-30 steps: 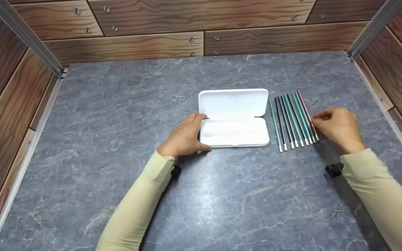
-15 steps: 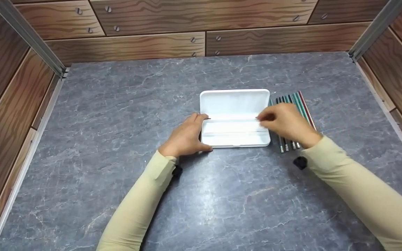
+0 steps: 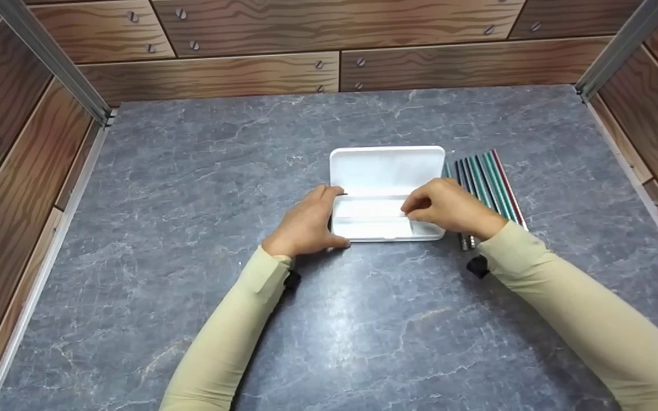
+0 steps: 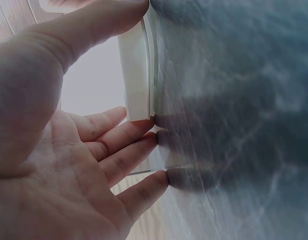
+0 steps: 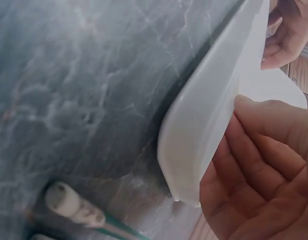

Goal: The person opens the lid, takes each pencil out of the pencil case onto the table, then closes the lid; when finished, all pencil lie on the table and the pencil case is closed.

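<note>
An opened white pencil case [image 3: 387, 168] lies on the table with its lid raised at the back. My left hand [image 3: 309, 225] grips its left end, thumb along the front edge and fingers behind, as the left wrist view [image 4: 94, 145] also shows. My right hand [image 3: 449, 205] is over the tray's right half. Its thumb and fingers are curled together near the long divider [image 3: 369, 217]; the right wrist view hides whether they pinch anything. Partly behind that hand, several thin pencils [image 3: 492, 180] in green, black and red lie in a row, eraser ends towards me.
The grey marbled tabletop [image 3: 192, 171] extends around the case. Wood-patterned panels [image 3: 249, 71] stand along its back and sides, with metal posts [image 3: 57, 65] at the far corners.
My right hand has moved left from beside the red pencil, over the row, to the inside of the pencil case. My left hand stays on the case's left end.
</note>
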Demonstrator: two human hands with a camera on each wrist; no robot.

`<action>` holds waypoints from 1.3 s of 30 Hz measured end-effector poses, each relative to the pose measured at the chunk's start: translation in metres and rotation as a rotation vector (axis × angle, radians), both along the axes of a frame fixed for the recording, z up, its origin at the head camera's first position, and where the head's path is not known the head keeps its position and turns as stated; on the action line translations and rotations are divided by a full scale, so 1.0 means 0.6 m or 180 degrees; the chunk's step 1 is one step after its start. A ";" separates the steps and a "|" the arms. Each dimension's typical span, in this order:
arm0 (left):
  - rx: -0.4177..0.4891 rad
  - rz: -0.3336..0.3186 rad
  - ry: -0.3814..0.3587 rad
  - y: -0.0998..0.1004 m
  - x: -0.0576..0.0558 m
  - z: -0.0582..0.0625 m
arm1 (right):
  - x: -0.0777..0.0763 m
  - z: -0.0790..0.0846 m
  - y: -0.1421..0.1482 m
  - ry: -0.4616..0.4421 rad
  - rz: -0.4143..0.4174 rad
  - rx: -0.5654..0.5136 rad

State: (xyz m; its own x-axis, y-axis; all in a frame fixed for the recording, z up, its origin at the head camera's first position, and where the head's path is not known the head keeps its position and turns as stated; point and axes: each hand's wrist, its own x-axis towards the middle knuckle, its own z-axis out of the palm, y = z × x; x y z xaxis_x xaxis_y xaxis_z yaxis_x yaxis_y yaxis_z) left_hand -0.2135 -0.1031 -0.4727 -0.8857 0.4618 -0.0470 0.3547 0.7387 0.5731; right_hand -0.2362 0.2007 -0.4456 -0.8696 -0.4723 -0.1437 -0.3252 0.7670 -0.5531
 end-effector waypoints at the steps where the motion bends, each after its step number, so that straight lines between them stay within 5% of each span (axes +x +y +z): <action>1: -0.0002 0.0002 0.0003 0.000 -0.001 0.000 | -0.002 0.001 0.000 -0.0027 0.0023 0.0005; 22: 0.0014 -0.0005 0.0052 -0.002 -0.001 -0.002 | -0.013 0.005 -0.001 -0.0145 0.0339 -0.0076; 32: 0.0034 -0.0017 0.0030 -0.001 -0.002 -0.001 | -0.006 -0.001 0.011 0.0072 0.0248 -0.0260; 39: 0.0016 -0.0014 0.0007 -0.002 -0.002 -0.001 | 0.003 0.014 0.038 0.0190 -0.0047 -0.0492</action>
State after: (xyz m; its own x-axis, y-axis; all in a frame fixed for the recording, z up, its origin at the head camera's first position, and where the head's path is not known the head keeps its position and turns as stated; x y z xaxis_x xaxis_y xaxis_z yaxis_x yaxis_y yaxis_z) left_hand -0.2146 -0.1043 -0.4735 -0.8839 0.4658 -0.0427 0.3592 0.7342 0.5761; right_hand -0.2343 0.2237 -0.4370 -0.8814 -0.4720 -0.0182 -0.3503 0.6791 -0.6451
